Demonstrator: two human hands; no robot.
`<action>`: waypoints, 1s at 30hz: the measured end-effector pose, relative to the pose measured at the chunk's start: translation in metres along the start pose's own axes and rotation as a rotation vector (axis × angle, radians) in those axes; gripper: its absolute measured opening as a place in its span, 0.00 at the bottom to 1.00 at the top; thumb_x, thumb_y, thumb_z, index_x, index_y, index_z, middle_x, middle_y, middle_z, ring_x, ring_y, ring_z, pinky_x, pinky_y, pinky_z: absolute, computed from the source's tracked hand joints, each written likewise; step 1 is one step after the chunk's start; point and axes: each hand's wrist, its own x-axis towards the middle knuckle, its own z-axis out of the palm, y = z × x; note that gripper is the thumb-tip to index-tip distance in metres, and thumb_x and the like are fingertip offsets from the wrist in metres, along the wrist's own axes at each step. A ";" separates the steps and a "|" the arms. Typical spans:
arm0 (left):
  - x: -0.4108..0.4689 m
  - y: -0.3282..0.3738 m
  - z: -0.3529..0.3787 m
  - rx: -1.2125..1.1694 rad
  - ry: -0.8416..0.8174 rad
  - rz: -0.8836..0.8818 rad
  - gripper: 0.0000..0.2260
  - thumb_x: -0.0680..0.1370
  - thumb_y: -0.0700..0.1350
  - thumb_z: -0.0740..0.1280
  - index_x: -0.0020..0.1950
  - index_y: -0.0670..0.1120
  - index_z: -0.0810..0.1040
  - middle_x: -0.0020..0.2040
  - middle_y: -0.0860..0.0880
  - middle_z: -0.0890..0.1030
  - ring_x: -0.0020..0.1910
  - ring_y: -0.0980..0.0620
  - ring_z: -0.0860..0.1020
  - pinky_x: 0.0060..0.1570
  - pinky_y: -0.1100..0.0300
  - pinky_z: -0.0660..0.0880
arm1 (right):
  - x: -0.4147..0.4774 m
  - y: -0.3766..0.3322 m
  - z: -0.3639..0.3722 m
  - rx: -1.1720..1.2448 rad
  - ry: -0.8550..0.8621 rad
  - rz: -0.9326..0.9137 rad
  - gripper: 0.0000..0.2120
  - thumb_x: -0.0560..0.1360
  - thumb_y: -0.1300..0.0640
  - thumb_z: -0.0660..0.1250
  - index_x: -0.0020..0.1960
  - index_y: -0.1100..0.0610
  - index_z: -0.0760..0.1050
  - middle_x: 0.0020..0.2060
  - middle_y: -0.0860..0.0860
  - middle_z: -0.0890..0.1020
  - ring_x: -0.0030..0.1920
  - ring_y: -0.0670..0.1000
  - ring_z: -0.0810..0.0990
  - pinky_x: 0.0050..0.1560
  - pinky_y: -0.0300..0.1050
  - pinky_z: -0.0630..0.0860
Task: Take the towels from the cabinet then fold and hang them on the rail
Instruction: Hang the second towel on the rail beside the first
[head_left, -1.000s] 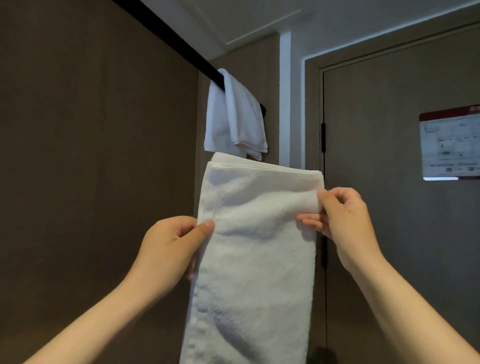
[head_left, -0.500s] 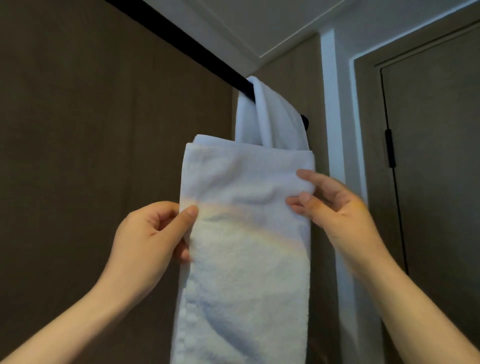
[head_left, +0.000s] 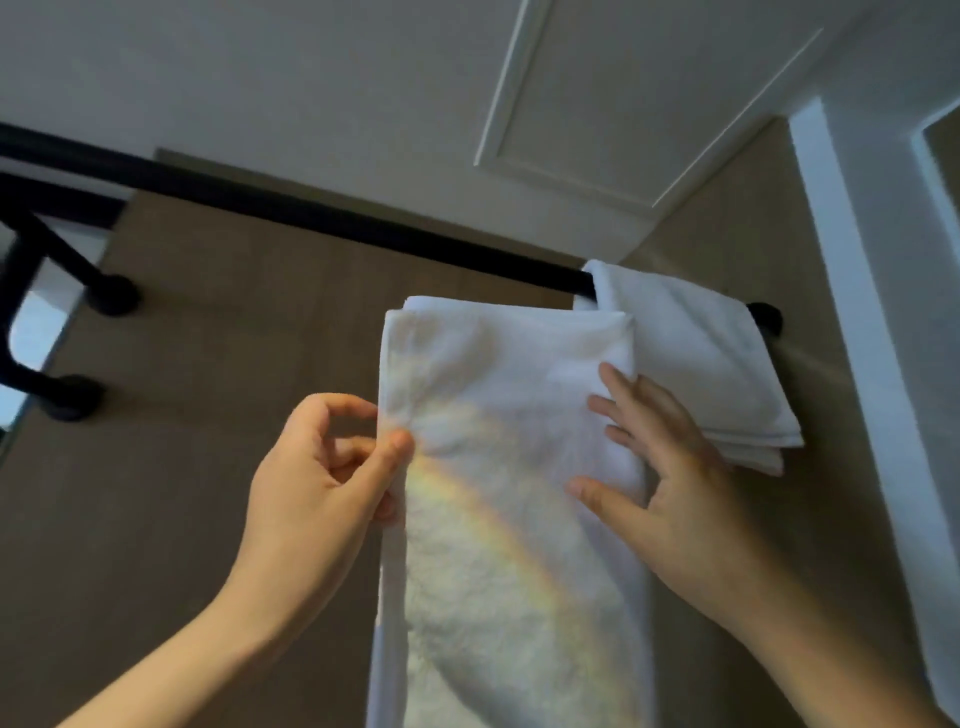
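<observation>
pinching folded towel (head_left: 519, 467), left hand (head_left: 311, 483); right hand (head_left: 670, 467) spread on it; hung towel (head_left: 701, 353) on rail (head_left: 363, 223) beside

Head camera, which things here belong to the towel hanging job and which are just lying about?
Job: held towel, pinched by left hand, right hand flat on it; hung towel; rail.
Just there: ceiling panel; door frame; wall brackets.
</observation>
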 end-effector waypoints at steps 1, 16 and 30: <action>0.005 0.006 0.000 0.022 0.010 0.027 0.08 0.74 0.47 0.72 0.49 0.52 0.74 0.32 0.49 0.83 0.24 0.54 0.77 0.28 0.63 0.77 | 0.004 0.000 0.000 -0.008 0.002 -0.025 0.41 0.69 0.44 0.71 0.69 0.22 0.48 0.70 0.29 0.61 0.66 0.26 0.63 0.60 0.26 0.63; 0.089 0.043 -0.011 0.650 -0.183 0.584 0.17 0.72 0.51 0.74 0.59 0.48 0.81 0.45 0.54 0.77 0.41 0.51 0.76 0.42 0.56 0.75 | 0.078 -0.004 0.003 -0.269 0.154 -0.164 0.44 0.73 0.41 0.69 0.80 0.48 0.49 0.75 0.34 0.45 0.71 0.43 0.53 0.63 0.36 0.58; 0.181 0.058 0.021 0.929 -0.215 0.625 0.25 0.75 0.55 0.69 0.68 0.45 0.74 0.57 0.40 0.75 0.58 0.37 0.71 0.59 0.50 0.67 | 0.172 -0.003 -0.021 -0.334 0.210 -0.143 0.42 0.74 0.44 0.71 0.79 0.56 0.54 0.79 0.53 0.47 0.74 0.54 0.63 0.61 0.36 0.61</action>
